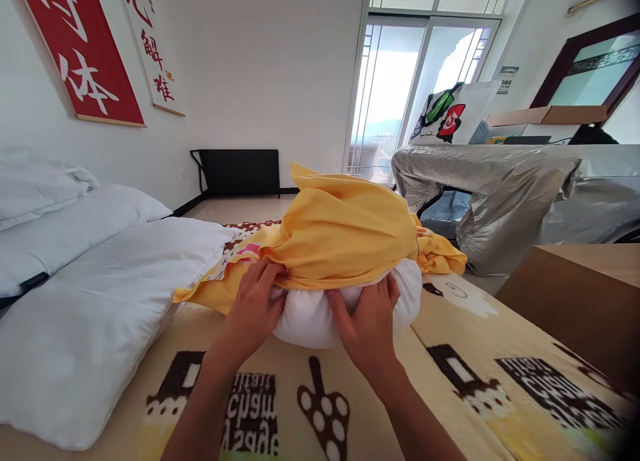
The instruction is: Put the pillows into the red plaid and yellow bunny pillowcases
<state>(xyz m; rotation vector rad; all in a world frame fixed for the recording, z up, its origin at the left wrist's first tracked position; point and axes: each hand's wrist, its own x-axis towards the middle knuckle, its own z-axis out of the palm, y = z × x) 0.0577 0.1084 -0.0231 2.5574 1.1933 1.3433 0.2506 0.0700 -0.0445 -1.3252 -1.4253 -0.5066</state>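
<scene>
A yellow pillowcase (345, 221) covers the far part of a white pillow (310, 321), whose near end sticks out toward me. My left hand (257, 301) is closed on the pillowcase's near left edge, its thumb against the pillow. On the right side of the exposed end, my right hand (367, 321) grips the white pillow just below the yellow hem. The tips of its fingers are partly hidden by the folds. More yellow cloth with a pink print spreads to the left, and a bunched part lies at the right.
Beneath everything is a beige patterned blanket (390, 407). White pillows (115, 287) lie along the left. A cardboard box (575, 301) stands at the right, before a table with a silver cover (500, 201). A black folded panel (240, 173) leans on the far wall.
</scene>
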